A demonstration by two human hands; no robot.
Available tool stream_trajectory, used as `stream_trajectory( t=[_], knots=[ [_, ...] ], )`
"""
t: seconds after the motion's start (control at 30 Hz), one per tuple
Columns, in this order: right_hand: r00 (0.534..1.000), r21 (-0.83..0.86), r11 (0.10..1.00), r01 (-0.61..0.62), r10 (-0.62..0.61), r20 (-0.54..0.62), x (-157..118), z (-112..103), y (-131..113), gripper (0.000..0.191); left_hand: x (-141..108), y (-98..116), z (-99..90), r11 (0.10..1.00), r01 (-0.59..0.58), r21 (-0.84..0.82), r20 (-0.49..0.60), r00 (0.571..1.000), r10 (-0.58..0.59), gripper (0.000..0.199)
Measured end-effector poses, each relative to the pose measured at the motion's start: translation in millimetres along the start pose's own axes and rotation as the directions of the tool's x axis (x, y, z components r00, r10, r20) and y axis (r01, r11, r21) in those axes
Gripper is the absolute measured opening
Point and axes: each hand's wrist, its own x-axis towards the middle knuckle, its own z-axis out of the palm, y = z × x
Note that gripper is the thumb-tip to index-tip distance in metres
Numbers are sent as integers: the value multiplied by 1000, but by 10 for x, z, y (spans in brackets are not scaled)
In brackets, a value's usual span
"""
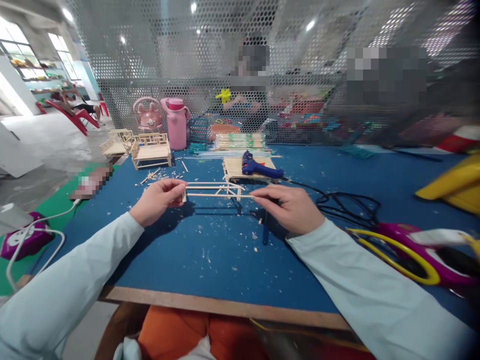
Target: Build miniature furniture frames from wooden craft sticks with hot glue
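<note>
Above the blue tabletop, a small frame of thin wooden sticks (210,188) is held up between my hands. My left hand (160,199) pinches its left end, thumb on top and fingers curled beneath. The thumb and forefinger of my right hand (290,206) are closed on the right end of a thin wooden stick (221,195) that runs along the near side of the frame. Just behind, a blue glue gun (258,166) lies on a flat wooden-stick panel (234,170). A dark blue-handled tool (266,232) lies partly under my right hand.
Miniature wooden-stick benches (152,149) stand at the back left beside a pink thermos (177,125). Black cable (348,202) coils right of my right hand, near yellow-handled scissors (397,255). A perforated metal screen (202,65) borders the table, with a person behind it. Wood scraps dot the tabletop.
</note>
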Motion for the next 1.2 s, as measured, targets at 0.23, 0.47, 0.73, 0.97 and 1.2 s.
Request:
stream_trajectory(
  t=[0.23,0.47,0.73,0.97,1.2],
  knots=[
    [998,37,998,-49,48,47,12,50,-18,22,-6,13,7,1000,18,0,-2,1000,-18,41],
    [995,61,994,-87,83,58,15,49,-23,20,-19,29,20,999,30,-10,11,999,-30,41],
    [997,60,996,-66,64,34,20,84,-21,21,-23,18,8,999,45,-8,10,999,-45,42],
    [999,55,998,-42,41,24,25,97,-64,22,-12,0,9,999,37,-5,2,999,-37,38],
    [998,14,998,-64,65,-19,21,54,-28,21,5,-7,18,1000,16,-10,34,999,-16,36]
  ],
)
